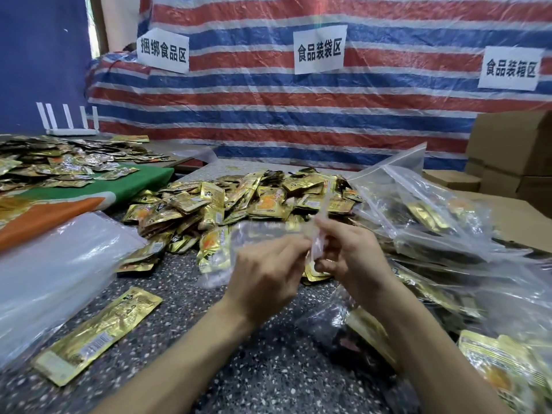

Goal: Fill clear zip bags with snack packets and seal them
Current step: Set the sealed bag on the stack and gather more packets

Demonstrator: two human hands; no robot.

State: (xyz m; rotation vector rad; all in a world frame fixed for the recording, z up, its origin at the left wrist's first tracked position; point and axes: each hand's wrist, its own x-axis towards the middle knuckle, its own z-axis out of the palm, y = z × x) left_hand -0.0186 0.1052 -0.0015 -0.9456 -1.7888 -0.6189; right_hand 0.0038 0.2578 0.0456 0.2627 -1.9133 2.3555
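Observation:
Both hands meet over the speckled table (268, 369) in front of a heap of gold snack packets (245, 198). My left hand (265, 273) and my right hand (352, 255) each pinch the top edge of a clear zip bag (239, 249), which is blurred and hangs between them. I cannot tell whether anything is inside it. One long gold packet (98, 333) lies alone at the near left.
A stack of empty clear bags (50, 270) lies at the left. Filled clear bags (433, 210) pile up at the right, with cardboard boxes (513, 144) behind. More gold packets (53, 162) cover a green and orange cloth (134, 186) at the far left. A striped tarp hangs behind.

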